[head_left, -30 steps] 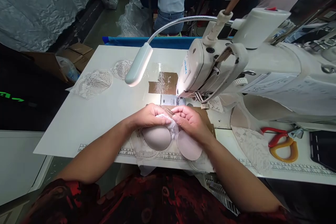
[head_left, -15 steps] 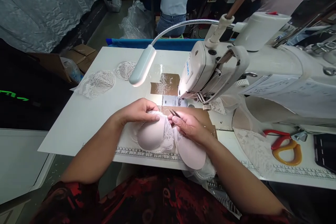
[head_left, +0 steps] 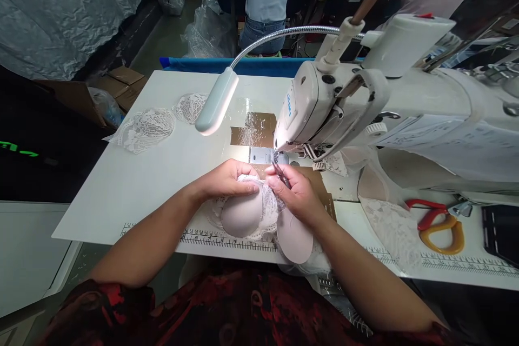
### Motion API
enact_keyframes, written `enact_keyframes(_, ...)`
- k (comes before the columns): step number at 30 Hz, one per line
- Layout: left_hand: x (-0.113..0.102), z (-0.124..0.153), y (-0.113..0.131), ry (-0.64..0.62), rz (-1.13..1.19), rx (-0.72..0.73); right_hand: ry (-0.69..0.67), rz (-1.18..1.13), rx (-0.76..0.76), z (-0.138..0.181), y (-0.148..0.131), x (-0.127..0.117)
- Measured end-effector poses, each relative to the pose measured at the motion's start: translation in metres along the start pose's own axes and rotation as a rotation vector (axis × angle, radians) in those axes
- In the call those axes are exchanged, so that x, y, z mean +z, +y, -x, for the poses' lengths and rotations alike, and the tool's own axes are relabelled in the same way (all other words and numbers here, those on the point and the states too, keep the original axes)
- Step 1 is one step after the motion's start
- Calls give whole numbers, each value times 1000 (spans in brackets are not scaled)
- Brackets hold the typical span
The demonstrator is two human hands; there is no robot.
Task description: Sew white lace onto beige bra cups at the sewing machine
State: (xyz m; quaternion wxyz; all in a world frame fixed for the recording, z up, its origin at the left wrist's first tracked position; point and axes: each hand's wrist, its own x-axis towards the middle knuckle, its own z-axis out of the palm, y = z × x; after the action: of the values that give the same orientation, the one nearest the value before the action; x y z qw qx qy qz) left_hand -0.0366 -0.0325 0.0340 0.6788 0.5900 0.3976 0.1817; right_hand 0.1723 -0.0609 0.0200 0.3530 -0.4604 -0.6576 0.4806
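A pale pink bra with white lace [head_left: 242, 217] lies at the table's front edge, below the sewing machine's needle area. My left hand [head_left: 229, 179] pinches the lace upper edge of its left cup, thumb on top. My right hand [head_left: 298, 194] is closed around small dark thread snips [head_left: 281, 175], whose tips point up and away from me. Those fingers also touch the lace between the two cups. The right cup [head_left: 295, 237] hangs down over the table edge beneath my right wrist.
The white sewing machine [head_left: 312, 102] stands ahead on the right, with a lamp [head_left: 218, 101] on a bendable neck. Lace pieces [head_left: 144, 128] lie at the left. Scissors [head_left: 440, 227] with red and orange handles lie at the right. A person [head_left: 265, 0] sits beyond the table.
Both hands have moved slightly to the right and closer together, drawing the left cup along. The snips now point more steeply away from me.
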Motion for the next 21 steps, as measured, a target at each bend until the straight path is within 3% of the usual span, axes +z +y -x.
enact_keyframes(7, -1, 2, 0, 119, 14, -51, -39, -41, 67, 2, 6, -12)
enact_keyframes(13, 0, -1, -5, 128, 95, -35, -145, -116, 96, 1, 6, -8)
enact_keyframes(21, 6, -3, -7, 145, 129, -86, -104, -54, 27, 1, 2, 2)
